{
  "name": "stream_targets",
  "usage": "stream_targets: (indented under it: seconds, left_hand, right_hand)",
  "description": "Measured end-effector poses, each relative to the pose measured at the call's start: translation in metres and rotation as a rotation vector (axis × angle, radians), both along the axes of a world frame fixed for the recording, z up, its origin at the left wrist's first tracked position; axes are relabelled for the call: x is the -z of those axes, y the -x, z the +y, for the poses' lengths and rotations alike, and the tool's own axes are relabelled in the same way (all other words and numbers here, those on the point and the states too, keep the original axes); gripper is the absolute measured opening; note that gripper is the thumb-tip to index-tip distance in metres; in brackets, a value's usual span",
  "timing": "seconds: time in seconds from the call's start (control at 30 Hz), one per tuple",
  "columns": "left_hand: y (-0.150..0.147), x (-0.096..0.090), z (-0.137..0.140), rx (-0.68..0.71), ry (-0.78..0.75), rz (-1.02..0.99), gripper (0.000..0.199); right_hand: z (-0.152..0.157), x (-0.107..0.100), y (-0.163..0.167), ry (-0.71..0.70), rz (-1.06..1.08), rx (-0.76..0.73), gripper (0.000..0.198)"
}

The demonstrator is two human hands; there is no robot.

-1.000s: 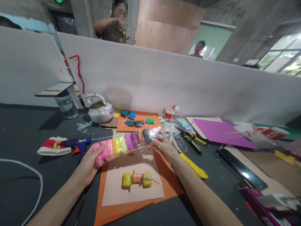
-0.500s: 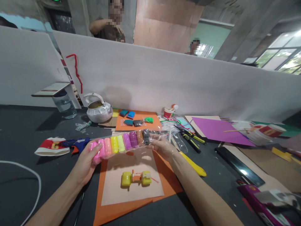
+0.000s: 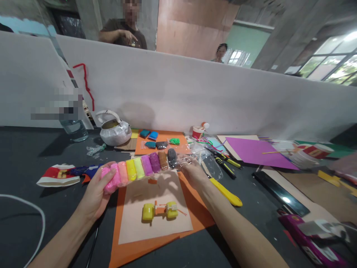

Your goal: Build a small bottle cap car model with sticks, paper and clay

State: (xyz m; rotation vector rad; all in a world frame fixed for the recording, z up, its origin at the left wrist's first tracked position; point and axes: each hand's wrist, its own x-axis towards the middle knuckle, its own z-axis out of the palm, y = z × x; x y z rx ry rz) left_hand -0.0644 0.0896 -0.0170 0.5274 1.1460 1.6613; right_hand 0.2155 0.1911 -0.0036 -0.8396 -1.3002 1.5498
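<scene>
A clear plastic pack of modelling clay (image 3: 138, 167), with a row of several colours from pink to black, is held up between my two hands. My left hand (image 3: 102, 191) is closed round its pink end, thumb on top. At the black end, my right hand (image 3: 192, 171) grips the loose clear wrapping, its fingertips partly hidden by the plastic. Below the pack lies a small model (image 3: 160, 211) with two yellow blocks joined by orange pieces. It rests on a pale sheet (image 3: 134, 230) over orange paper (image 3: 203, 219).
Behind stand a silver pot (image 3: 115, 132) and a water glass (image 3: 74, 128). Small clay packets (image 3: 161, 145) lie on orange card. Right of my hand are a yellow-handled knife (image 3: 225, 191), pliers (image 3: 224, 165), purple paper (image 3: 256, 152) and a phone (image 3: 281, 193). A white board (image 3: 178, 93) closes the back.
The view has shifted slightly, so most things sit a little further left. Both hands still hold the clay pack over the model, its pink end slightly nearer me.
</scene>
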Motion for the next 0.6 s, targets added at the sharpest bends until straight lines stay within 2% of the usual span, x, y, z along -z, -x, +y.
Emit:
stream_targets:
  seconds: [0.27,0.43,0.6]
  left_hand:
    - [0.014,-0.002,0.005,-0.083,-0.038,-0.024,0.044]
    - [0.031,-0.011,0.007,-0.14,-0.093,-0.059,0.034]
    - [0.036,-0.016,0.007,-0.146,-0.105,-0.092,0.022]
  right_hand:
    - [0.008,-0.006,-0.01,-0.078,0.0,0.148,0.015]
    - [0.029,-0.004,-0.039,-0.074,-0.024,0.336,0.023]
    - [0.059,-0.002,-0.046,-0.018,-0.134,0.379,0.029]
